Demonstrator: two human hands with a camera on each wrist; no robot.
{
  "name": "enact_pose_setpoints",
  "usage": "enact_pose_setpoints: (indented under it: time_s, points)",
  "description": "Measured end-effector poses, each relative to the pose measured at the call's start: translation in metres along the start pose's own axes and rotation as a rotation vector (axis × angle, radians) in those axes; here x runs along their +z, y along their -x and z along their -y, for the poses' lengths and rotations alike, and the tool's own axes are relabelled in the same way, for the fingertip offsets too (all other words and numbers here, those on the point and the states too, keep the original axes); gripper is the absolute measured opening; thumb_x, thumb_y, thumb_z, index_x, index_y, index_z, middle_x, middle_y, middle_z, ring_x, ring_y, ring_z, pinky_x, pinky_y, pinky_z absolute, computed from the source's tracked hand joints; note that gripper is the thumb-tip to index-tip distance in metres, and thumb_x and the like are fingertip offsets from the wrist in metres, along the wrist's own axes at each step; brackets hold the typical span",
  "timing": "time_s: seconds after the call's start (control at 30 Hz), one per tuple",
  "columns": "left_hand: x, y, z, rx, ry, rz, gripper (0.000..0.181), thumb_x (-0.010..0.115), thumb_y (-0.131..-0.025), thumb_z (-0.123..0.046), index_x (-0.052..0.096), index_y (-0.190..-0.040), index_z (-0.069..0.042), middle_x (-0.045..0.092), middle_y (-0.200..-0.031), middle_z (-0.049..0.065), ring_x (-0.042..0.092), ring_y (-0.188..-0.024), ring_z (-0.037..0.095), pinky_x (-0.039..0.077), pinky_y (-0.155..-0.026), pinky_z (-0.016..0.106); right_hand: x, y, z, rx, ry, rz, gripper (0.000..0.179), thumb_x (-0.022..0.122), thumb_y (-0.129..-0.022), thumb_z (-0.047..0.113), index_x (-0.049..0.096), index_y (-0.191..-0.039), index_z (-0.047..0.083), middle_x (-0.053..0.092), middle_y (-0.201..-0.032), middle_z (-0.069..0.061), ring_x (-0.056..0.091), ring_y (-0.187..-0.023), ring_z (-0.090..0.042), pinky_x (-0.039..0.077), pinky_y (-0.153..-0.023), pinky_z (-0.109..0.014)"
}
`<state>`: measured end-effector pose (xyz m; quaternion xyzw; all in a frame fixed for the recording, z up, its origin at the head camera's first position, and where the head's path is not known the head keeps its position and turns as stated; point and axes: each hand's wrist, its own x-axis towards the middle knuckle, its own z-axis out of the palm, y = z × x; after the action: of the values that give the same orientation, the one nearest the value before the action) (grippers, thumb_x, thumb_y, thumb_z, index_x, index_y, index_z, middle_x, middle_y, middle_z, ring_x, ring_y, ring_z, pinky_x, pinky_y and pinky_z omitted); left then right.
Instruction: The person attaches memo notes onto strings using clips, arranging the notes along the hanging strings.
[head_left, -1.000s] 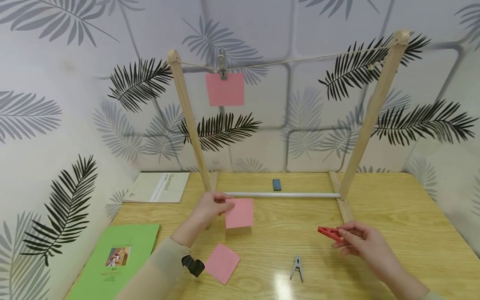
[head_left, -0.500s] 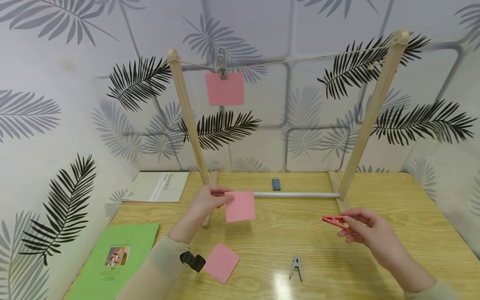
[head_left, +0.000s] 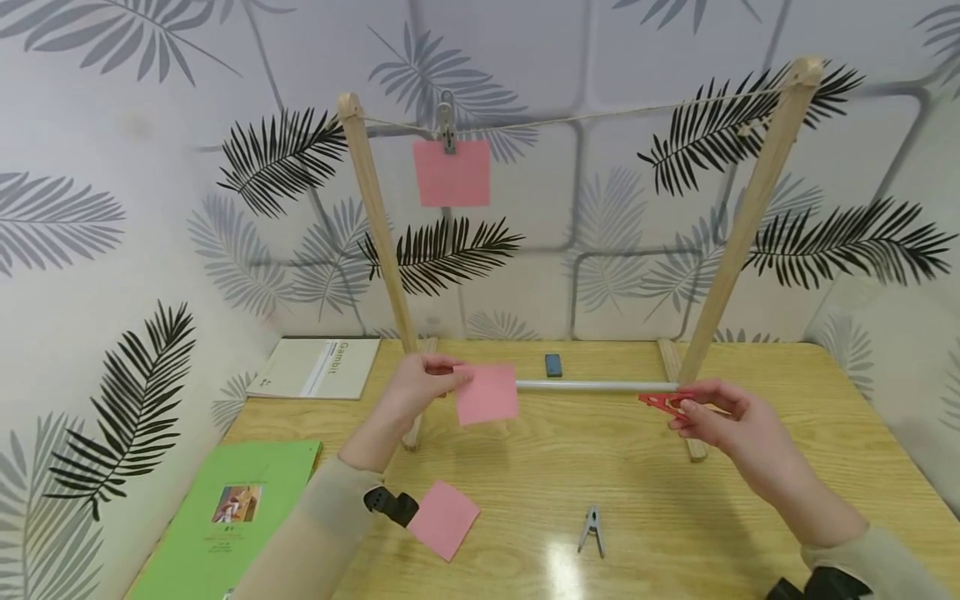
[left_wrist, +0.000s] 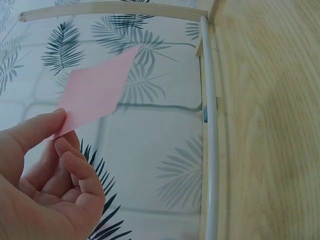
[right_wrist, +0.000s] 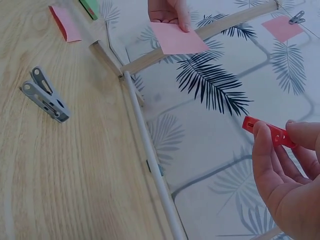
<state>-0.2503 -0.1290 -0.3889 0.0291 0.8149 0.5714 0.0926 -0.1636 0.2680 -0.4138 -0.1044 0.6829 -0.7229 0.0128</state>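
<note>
Left hand (head_left: 417,389) pinching a pink note (head_left: 487,396), right hand (head_left: 738,427) pinching a red clip (head_left: 660,405)

Both are up over the wood-look table (head_left: 540,467), well apart, with the white rod (head_left: 585,386) behind them. Down on the tabletop there's a grey clip (head_left: 591,533) plus another pink square (head_left: 446,521), and further out a metal clip (head_left: 447,125) has a third pink piece (head_left: 454,177) hanging off the string (head_left: 600,114) between two wooden posts (head_left: 377,217).
</note>
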Motion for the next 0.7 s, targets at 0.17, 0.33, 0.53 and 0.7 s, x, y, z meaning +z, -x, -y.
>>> enact_pose_setpoints:
  time_s: [0.17,0.33,0.53,0.7]
  points:
    - [-0.002,0.002,-0.006,0.005,0.029,0.006,0.027,0.073,-0.09,-0.016,0.073,-0.114,-0.003,0.07,-0.109,0.007,0.059,-0.088,0.012,0.05,-0.077,0.028,0.002,-0.006,0.007,-0.064,-0.05,0.009,0.027,0.056,-0.097,-0.007,0.069,-0.11,0.013,0.072,-0.096,0.003,0.072,-0.082,-0.01,0.059,-0.074,-0.025]
    - [-0.003,0.004,-0.013,0.034,0.056,0.0,0.025,0.072,-0.09,-0.013,0.073,-0.111,0.001,0.067,-0.108,0.006,0.059,-0.088,0.011,0.051,-0.074,0.025,0.003,-0.01,0.015,-0.079,-0.076,0.022,0.035,0.056,-0.094,-0.012,0.068,-0.112,0.016,0.073,-0.1,0.005,0.072,-0.087,-0.007,0.058,-0.077,-0.023]
    - [-0.006,0.005,-0.023,0.092,0.068,0.004,0.024,0.071,-0.091,-0.014,0.073,-0.11,0.0,0.069,-0.093,-0.003,0.059,-0.082,0.008,0.05,-0.073,0.027,0.005,-0.018,0.025,-0.045,-0.134,0.046,0.038,0.059,-0.092,-0.012,0.064,-0.118,0.015,0.072,-0.104,0.003,0.071,-0.094,-0.007,0.057,-0.08,-0.022]
    - [-0.011,0.005,-0.026,0.121,0.075,0.006,0.023,0.071,-0.091,-0.015,0.073,-0.11,0.0,0.068,-0.088,-0.007,0.059,-0.081,0.009,0.05,-0.076,0.03,0.009,-0.021,0.03,-0.08,-0.135,0.061,0.037,0.058,-0.093,-0.012,0.063,-0.118,0.013,0.072,-0.104,0.001,0.072,-0.091,-0.01,0.058,-0.079,-0.024]
